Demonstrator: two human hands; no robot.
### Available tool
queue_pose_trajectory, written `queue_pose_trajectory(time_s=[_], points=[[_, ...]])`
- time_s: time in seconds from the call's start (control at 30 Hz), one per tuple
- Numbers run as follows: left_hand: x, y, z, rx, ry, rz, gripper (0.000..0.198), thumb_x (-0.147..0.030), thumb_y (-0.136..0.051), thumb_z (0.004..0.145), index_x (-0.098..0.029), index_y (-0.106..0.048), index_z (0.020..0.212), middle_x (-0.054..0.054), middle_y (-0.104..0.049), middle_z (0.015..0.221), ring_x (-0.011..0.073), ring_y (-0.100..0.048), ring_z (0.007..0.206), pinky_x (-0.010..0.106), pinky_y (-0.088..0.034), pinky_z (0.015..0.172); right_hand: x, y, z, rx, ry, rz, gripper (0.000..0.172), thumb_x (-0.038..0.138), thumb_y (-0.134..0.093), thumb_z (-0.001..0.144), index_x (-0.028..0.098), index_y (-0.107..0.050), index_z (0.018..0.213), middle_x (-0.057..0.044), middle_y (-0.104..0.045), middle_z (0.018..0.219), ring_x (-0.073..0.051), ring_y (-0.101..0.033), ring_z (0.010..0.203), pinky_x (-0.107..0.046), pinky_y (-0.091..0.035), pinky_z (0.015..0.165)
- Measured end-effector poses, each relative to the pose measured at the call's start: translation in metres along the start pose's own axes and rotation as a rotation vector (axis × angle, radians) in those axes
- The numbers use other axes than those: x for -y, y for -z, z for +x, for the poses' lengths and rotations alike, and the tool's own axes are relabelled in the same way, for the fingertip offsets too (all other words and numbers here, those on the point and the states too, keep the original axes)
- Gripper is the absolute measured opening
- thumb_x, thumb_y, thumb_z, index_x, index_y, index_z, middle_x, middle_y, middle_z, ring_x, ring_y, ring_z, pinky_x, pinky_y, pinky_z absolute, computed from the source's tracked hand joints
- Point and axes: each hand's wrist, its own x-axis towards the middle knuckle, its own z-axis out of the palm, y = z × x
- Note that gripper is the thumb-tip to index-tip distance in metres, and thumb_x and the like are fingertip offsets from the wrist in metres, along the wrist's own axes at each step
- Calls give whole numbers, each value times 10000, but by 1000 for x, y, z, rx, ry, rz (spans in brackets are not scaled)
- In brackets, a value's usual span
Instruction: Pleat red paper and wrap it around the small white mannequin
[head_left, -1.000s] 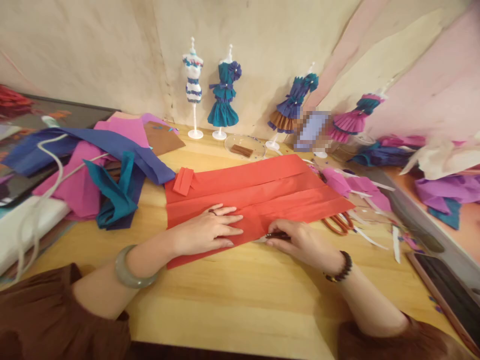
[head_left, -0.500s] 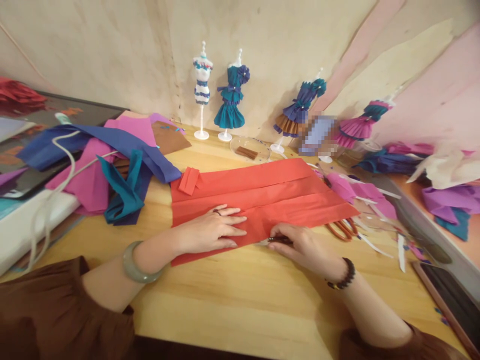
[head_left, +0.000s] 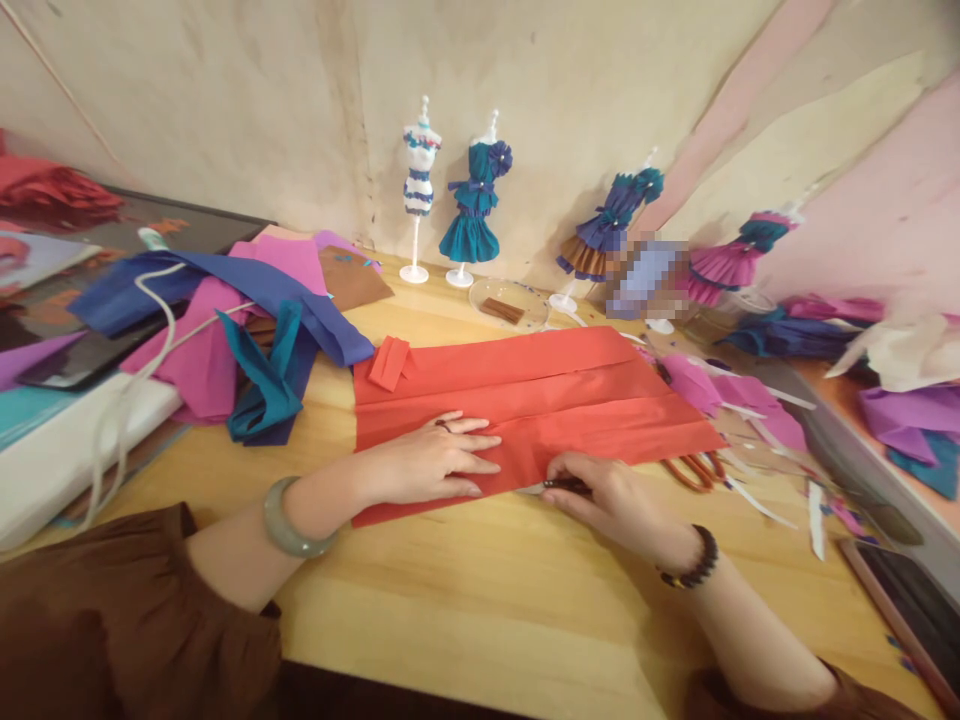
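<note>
A long sheet of red crepe paper point(head_left: 540, 395) lies folded across the wooden table point(head_left: 480, 600). My left hand point(head_left: 431, 462) rests flat on its near left part, fingers stretched out, a ring on one finger. My right hand point(head_left: 611, 495) is closed around a thin dark tool point(head_left: 564, 484) whose tip meets the paper's near edge; I cannot tell whether it is a blade or a pen. A small folded red scrap point(head_left: 390, 362) lies at the sheet's far left corner.
Blue, teal and magenta paper point(head_left: 255, 330) is heaped at the left beside a white cable point(head_left: 142, 340). Several small mannequins in paper dresses point(head_left: 469, 200) stand along the wall. Orange-handled scissors point(head_left: 694, 470), pink scraps and white strips lie at the right. A tablet point(head_left: 907, 610) sits at the near right.
Both hands stay on the red paper in almost the same pose. The camera has shifted, so the whole scene sits slightly right and lower in the picture.
</note>
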Motion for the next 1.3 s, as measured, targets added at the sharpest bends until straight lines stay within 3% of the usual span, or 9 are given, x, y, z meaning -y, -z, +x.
queue_pose_trajectory(time_s=[1.3], points=[[4,1,0,10,-17,-108,388,-373,-536,950,-303,-575,1330,21,-394,1536,237,-215,1483,447,-147,1195,6,-12,3,-26,51,-29,229,419,-543,939,207,-607,880,-45,-698,810,-165,-641,689,-271,-476,610]])
